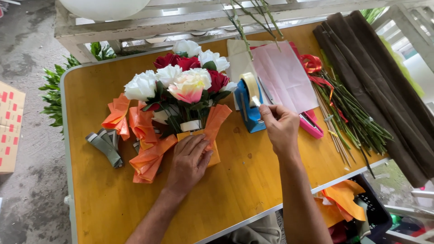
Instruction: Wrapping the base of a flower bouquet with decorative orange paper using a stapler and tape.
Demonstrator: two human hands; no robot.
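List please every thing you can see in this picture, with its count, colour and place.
table: one, yellow-orange top, fills the middle
bouquet: one, white, red and pink flowers, table middle
orange wrapping paper: several folded pieces, around and left of the bouquet
grey-green folded paper: one, far left
tape dispenser: one, blue, right of the bouquet
pink paper sheet: one, behind the dispenser
stems: a bundle, green, table right
red ribbon: one, by the stems
brown cloth: one, right edge
left hand: rests on the bouquet's orange wrap
right hand: pinches tape at the dispenser
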